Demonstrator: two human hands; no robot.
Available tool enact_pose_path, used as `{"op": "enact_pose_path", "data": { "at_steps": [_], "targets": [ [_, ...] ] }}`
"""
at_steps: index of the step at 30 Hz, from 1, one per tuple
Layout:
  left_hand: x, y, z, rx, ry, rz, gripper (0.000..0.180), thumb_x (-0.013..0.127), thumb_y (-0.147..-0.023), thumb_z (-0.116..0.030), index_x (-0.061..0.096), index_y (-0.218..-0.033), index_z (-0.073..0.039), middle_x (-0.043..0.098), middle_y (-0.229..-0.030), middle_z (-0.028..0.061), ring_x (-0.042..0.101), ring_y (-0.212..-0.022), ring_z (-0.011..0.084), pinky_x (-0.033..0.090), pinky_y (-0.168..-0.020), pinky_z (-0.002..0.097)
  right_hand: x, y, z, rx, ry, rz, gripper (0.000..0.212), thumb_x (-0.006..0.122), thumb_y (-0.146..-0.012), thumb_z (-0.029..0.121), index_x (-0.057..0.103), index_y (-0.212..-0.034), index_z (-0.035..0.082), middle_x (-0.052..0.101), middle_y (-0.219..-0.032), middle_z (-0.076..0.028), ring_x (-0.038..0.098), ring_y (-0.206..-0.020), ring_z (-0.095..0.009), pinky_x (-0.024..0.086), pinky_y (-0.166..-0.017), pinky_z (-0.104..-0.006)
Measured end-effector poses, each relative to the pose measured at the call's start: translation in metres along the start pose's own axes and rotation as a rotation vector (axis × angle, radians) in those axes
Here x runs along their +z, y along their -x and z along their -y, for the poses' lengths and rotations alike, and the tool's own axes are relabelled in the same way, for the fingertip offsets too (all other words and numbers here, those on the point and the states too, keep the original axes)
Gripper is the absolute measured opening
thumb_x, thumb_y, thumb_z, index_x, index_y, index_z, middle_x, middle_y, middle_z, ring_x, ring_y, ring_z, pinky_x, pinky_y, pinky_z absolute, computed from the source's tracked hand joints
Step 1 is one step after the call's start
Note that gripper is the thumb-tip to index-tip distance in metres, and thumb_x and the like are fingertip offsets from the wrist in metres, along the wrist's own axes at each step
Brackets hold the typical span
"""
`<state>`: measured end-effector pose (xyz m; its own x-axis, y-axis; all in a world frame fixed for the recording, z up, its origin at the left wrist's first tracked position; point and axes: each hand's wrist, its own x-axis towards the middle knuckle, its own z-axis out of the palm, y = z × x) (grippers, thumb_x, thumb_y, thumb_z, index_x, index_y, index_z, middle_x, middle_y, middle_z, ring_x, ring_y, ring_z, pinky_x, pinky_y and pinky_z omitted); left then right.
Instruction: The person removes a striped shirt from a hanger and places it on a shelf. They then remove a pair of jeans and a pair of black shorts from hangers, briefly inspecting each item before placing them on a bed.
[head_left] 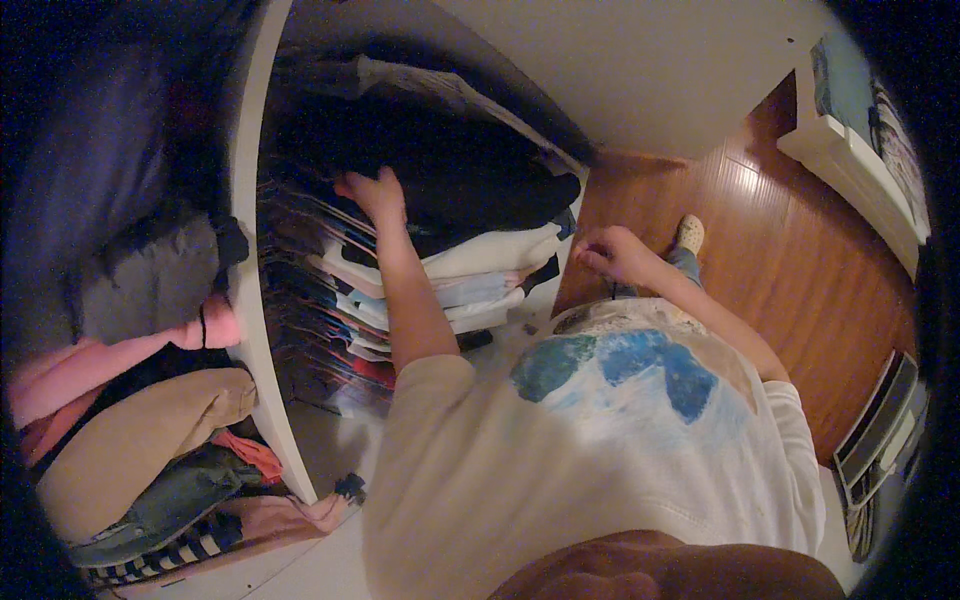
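My left hand (378, 197) reaches into an open wardrobe, at the hanger tops beside a thick dark garment (470, 185). Its fingers are bent and closed, their tips lost in the dark, so what they grip cannot be made out. Below that hand, on the near side, hangs a tight row of clothes, among them a white garment (495, 252) and a light blue one (475, 291). Thin hangers (300, 290) show at their left ends. My right hand (622, 255) is raised in front of my body, fingers curled in, with nothing visible in it.
A white upright panel (247, 210) divides the wardrobe. Left of it lie folded clothes, including a grey bundle (150, 275), a pink garment (120, 365) and tan trousers (150, 450). Wooden floor (770, 270) extends to the right, with white furniture (850, 165) at the upper right.
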<state>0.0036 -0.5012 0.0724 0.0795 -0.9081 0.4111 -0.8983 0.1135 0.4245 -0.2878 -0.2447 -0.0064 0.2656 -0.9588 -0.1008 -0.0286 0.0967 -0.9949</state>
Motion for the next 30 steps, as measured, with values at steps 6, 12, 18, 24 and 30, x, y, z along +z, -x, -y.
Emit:
{"op": "enact_pose_path", "data": {
  "at_steps": [6, 12, 18, 24, 30],
  "targets": [
    [-0.002, -0.036, -0.101, -0.418, 0.372, -0.005, 0.050, 0.069, -0.075, -0.018, 0.050, -0.113, 0.009, 0.058, -0.106, 0.0236, 0.056, -0.098, 0.0360, 0.047, -0.083, 0.0412, -0.018, 0.007, -0.006, 0.130, 0.009, -0.115, 0.011, 0.059, -0.084, 0.008, 0.066, -0.088, 0.000, 0.068, -0.084, -0.014, 0.065, -0.078, -0.022, 0.051, -0.074, -0.0331],
    [0.022, -0.082, -0.065, -0.115, 0.402, -0.066, 0.039, 0.067, -0.080, -0.025, 0.056, -0.096, 0.009, 0.064, -0.086, 0.0203, 0.062, -0.073, 0.0286, 0.051, -0.055, 0.0405, -0.015, 0.009, -0.014, 0.141, -0.004, -0.124, 0.012, 0.060, -0.083, 0.009, 0.066, -0.088, 0.001, 0.068, -0.085, -0.014, 0.065, -0.079, -0.022, 0.051, -0.075, -0.0336],
    [0.021, -0.085, -0.054, -0.178, 0.487, 0.163, 0.028, 0.063, -0.083, -0.023, 0.059, -0.082, 0.005, 0.062, -0.066, 0.0148, 0.058, -0.046, 0.0199, 0.048, -0.044, 0.0320, -0.013, 0.009, -0.019, 0.164, -0.013, -0.119, 0.013, 0.061, -0.083, 0.011, 0.066, -0.089, 0.001, 0.067, -0.082, -0.014, 0.065, -0.076, -0.022, 0.051, -0.072, -0.0332],
    [0.037, -0.049, -0.058, -0.272, 0.685, 0.207, 0.036, 0.065, -0.084, -0.022, 0.055, -0.109, 0.002, 0.065, -0.086, 0.0139, 0.062, -0.070, 0.0235, 0.051, -0.061, 0.0346, -0.017, 0.009, -0.035, 0.223, 0.054, -0.146, 0.014, 0.062, -0.083, 0.013, 0.066, -0.090, 0.002, 0.066, -0.080, -0.014, 0.063, -0.070, -0.022, 0.049, -0.065, -0.0338],
    [0.001, -0.022, -0.059, 0.178, 0.308, -0.167, 0.039, 0.069, -0.080, -0.015, 0.054, -0.113, 0.000, 0.055, -0.116, 0.0176, 0.053, -0.106, 0.0300, 0.043, -0.092, 0.0397, -0.011, 0.004, -0.049, 0.203, 0.012, -0.140, 0.016, 0.061, -0.085, 0.017, 0.067, -0.088, 0.002, 0.066, -0.078, -0.016, 0.063, -0.068, -0.023, 0.049, -0.063, -0.0348]
  ]
}}
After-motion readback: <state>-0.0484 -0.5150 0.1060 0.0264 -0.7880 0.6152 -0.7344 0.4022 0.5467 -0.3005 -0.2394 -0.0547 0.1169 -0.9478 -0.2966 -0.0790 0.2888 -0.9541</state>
